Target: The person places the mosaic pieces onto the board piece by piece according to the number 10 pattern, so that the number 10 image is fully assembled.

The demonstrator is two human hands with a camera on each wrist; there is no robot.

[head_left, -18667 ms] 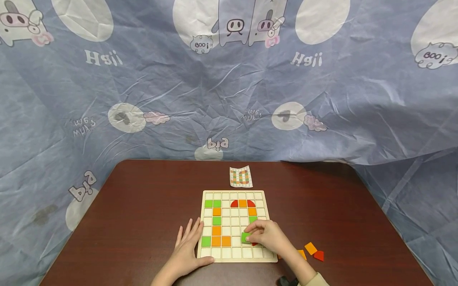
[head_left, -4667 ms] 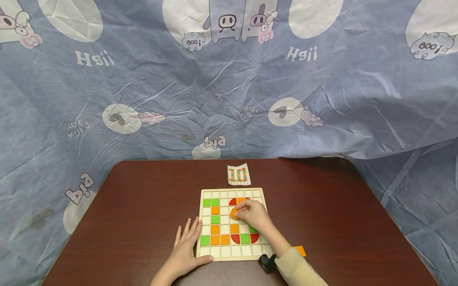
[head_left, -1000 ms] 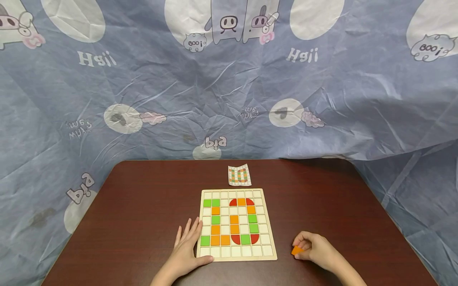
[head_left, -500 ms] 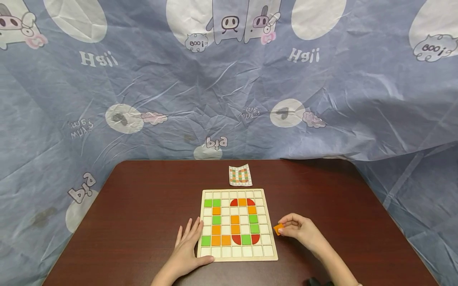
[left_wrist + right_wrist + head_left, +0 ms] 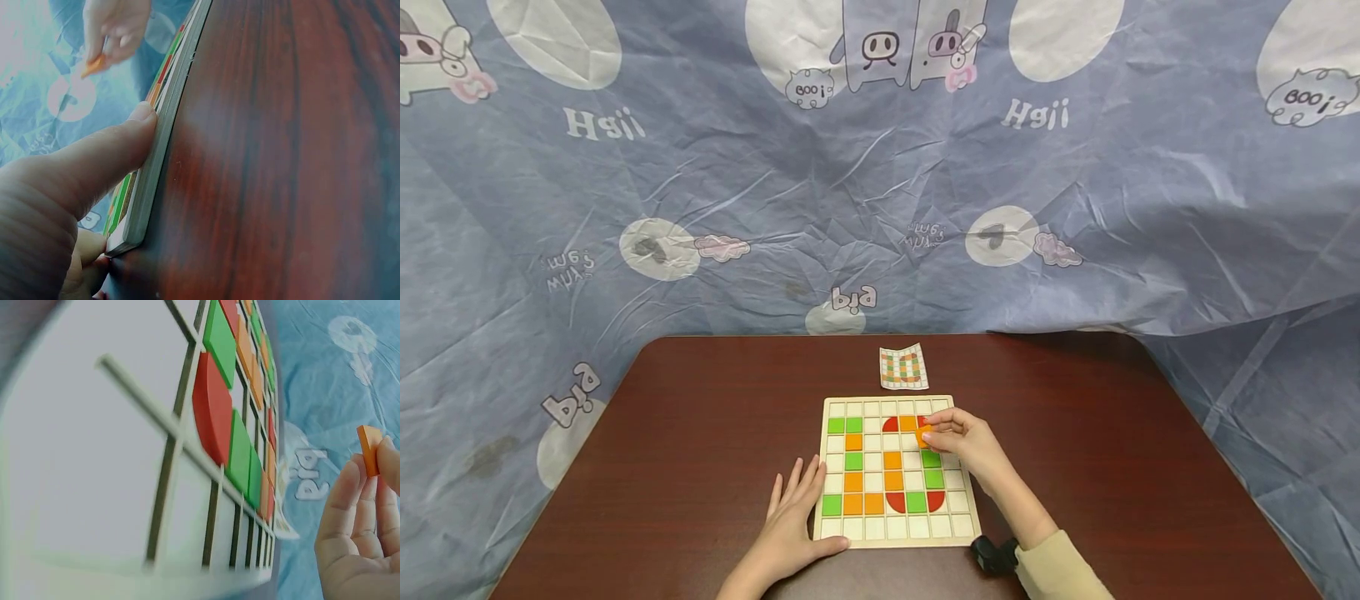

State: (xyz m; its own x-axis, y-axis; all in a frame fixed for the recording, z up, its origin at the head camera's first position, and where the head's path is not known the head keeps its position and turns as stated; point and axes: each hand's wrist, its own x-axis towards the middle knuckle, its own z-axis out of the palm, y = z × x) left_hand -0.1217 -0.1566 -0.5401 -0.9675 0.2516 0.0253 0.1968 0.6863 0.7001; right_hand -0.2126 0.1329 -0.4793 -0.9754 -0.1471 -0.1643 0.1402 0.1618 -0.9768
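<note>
A square wooden grid board (image 5: pixel 897 528) lies on the table, with green, orange and red tiles set in its cells. My left hand (image 5: pixel 787 528) rests against its left side, fingers straight, the thumb on the front edge; in the left wrist view the thumb (image 5: pixel 119 144) presses the board's side. Over the upper right of the board, my right hand (image 5: pixel 973 446) pinches an orange tile (image 5: pixel 923 437) between thumb and fingers. In the right wrist view that orange tile (image 5: pixel 370 450) is held clear of the board. The hand hides part of a red rounded tile below it.
Behind the board lies a small paper card (image 5: pixel 904 368) printed with a coloured grid pattern. The dark red-brown table (image 5: pixel 722 417) reaches back to a hanging blue printed cloth (image 5: pixel 820 183). A black device (image 5: pixel 994 555) sits at the right wrist, beside the board's front right corner.
My right hand has carried the orange tile from the table at right leftward over the board. Since the oldest frame, more tiles fill the board and the loose ones at right are gone.
</note>
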